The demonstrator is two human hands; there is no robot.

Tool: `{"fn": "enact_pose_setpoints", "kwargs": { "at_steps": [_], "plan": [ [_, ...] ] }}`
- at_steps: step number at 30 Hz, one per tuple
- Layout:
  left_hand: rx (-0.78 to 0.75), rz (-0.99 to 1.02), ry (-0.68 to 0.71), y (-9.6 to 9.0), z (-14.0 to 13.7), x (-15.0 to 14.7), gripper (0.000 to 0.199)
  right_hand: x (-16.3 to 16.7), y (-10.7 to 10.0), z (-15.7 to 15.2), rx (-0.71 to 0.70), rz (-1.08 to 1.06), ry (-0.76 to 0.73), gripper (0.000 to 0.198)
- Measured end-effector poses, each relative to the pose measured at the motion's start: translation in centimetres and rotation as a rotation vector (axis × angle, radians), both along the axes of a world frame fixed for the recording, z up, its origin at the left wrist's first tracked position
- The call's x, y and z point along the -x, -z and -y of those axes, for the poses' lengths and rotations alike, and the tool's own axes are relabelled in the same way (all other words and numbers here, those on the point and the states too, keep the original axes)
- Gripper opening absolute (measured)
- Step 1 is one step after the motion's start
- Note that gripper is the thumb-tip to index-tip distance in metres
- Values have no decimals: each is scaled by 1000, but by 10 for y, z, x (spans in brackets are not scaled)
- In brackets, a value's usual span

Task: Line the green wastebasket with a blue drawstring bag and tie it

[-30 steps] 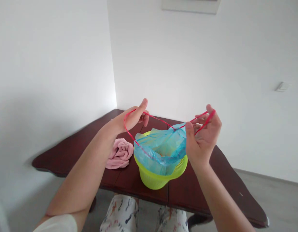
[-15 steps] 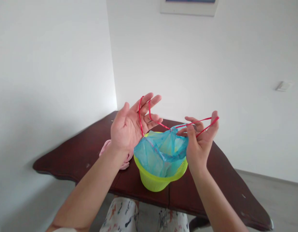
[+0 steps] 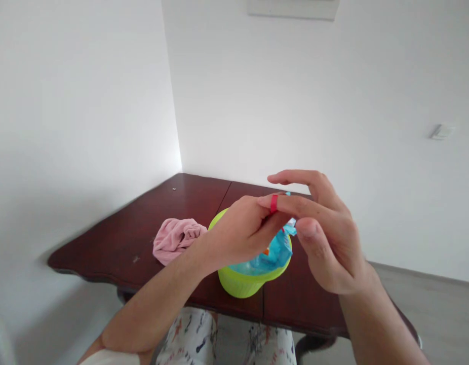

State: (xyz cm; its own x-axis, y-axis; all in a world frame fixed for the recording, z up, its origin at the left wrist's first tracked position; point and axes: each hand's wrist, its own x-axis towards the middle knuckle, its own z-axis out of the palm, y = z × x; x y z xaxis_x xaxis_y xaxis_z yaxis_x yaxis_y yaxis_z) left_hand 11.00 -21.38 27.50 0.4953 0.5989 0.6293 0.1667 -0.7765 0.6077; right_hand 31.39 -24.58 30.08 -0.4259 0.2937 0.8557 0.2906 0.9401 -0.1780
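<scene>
A translucent blue drawstring bag [image 3: 270, 261] sits inside a yellow-green basket [image 3: 240, 286] on the table. Its red drawstring [image 3: 274, 203] loops round the stretched index finger of my right hand [image 3: 329, 235], whose thumb and other visible fingers are apart. Back side up, my left hand [image 3: 240, 230] crosses over the basket and meets the right one. The left fingers are pressed together at the red drawstring, their tips partly hidden behind the right index finger. Crumpled blue plastic shows between the hands, with a small orange patch under the left one.
A bunched pink cloth [image 3: 177, 238] lies left of the basket on the dark wooden table [image 3: 135, 223]. White walls rise behind and to the left. A small white item [image 3: 174, 189] is near the far left edge. My patterned trousers [image 3: 192, 334] show below.
My hands have come together from either side and cross above the basket. The drawstring loops, stretched wide before, are mostly hidden; the bag's mouth looks gathered. More of the pink cloth shows.
</scene>
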Motion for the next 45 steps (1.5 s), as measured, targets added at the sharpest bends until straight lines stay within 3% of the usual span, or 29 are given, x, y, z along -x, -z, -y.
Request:
{"fn": "enact_pose_setpoints", "kwargs": {
  "at_steps": [4,7,9,12,18,20,24,27,30,33,37,41,45],
  "plan": [
    [195,112,225,3,-10,1,52,-2,10,-8,68,-284,-16,11],
    [351,207,338,10,-24,-2,57,-6,22,-15,178,-178,87,12],
    [445,258,359,12,-31,-4,58,-8,26,-18,168,-56,213,22],
    [571,270,322,11,-34,-5,61,-8,29,-18,129,-35,317,44],
    [735,353,343,11,-39,3,66,-6,36,-2,318,-233,195,42],
    [747,418,342,12,-43,5,63,-3,43,2,283,-195,192,37],
    [767,469,399,11,-48,7,55,6,62,-2,120,116,334,36],
    [736,461,459,8,-41,8,51,9,73,-9,76,151,365,34],
    [566,349,409,4,-23,11,52,5,75,-14,30,-107,303,16],
    [400,171,323,-1,-3,14,47,2,72,-18,197,-275,181,29],
    [260,163,195,-5,-1,17,44,6,72,-25,560,-233,-53,49],
    [174,241,111,-2,-18,21,50,12,76,-29,600,-174,-104,54],
    [43,276,30,4,-22,19,50,15,79,-33,565,-51,-104,44]
  ]
}}
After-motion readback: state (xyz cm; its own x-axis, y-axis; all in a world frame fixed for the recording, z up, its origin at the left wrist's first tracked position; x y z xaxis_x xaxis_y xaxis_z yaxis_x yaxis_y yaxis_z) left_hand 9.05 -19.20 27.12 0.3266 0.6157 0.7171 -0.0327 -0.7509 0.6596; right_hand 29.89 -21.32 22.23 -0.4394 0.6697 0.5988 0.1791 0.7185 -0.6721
